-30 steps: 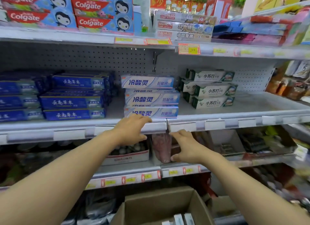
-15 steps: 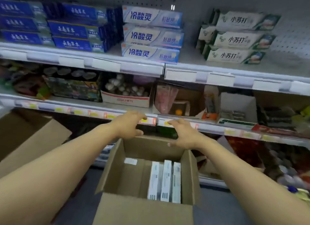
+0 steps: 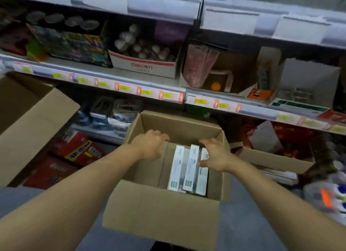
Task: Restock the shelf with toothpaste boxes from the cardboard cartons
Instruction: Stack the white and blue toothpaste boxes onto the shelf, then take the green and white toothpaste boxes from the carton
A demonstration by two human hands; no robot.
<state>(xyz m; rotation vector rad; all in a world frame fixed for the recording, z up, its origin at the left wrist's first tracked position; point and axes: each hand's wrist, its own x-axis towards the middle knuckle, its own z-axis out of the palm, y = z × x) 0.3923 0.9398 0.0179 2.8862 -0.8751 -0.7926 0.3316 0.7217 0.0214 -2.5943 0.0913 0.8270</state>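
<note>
An open brown cardboard carton point(image 3: 161, 219) stands on the floor below me. Inside, on its right half, three white toothpaste boxes point(image 3: 189, 171) with green marks stand on edge side by side. My left hand point(image 3: 149, 146) hovers over the carton's empty left half, fingers loosely curled, holding nothing. My right hand point(image 3: 215, 156) reaches over the far ends of the toothpaste boxes with fingers spread and bent; it looks just above them, and contact is unclear. The shelf point(image 3: 168, 7) with toothpaste stock is out of view above.
A second, larger cardboard carton point(image 3: 31, 119) stands open at the left. Lower shelves point(image 3: 131, 86) in front hold mixed goods: a white box of small bottles point(image 3: 144, 59), plastic packs, red packages point(image 3: 78, 151) near the floor. The grey floor point(image 3: 243, 232) lies around the carton.
My view has tilted down from the toothpaste shelf to the carton. Both hands dropped from the shelf edge into the carton opening, the right one over the toothpaste boxes.
</note>
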